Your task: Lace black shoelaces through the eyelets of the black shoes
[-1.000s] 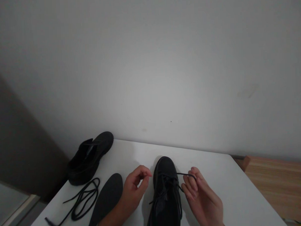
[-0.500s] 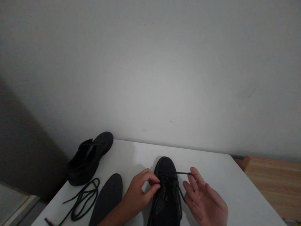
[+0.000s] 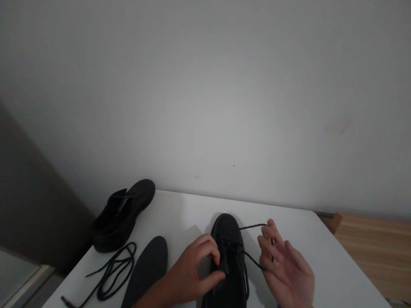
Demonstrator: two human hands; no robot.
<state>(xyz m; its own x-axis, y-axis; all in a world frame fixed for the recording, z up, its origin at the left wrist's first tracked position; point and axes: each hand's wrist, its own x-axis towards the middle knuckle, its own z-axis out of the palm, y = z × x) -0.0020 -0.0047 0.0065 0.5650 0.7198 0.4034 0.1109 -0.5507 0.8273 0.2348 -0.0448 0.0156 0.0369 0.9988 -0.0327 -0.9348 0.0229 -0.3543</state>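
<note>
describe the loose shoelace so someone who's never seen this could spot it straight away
On the white table, go to the black shoe at the far left. Just on its near side, left of the flat dark insole, lies the loose shoelace, dark and slackly looped. Unlike the lace stretching to the right hand, it is threaded through no shoe.

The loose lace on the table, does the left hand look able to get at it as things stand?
Probably yes. The loose lace lies uncovered on the table, left of the insole, open from above. The left hand, though, is at the shoe and must first leave it.
</note>
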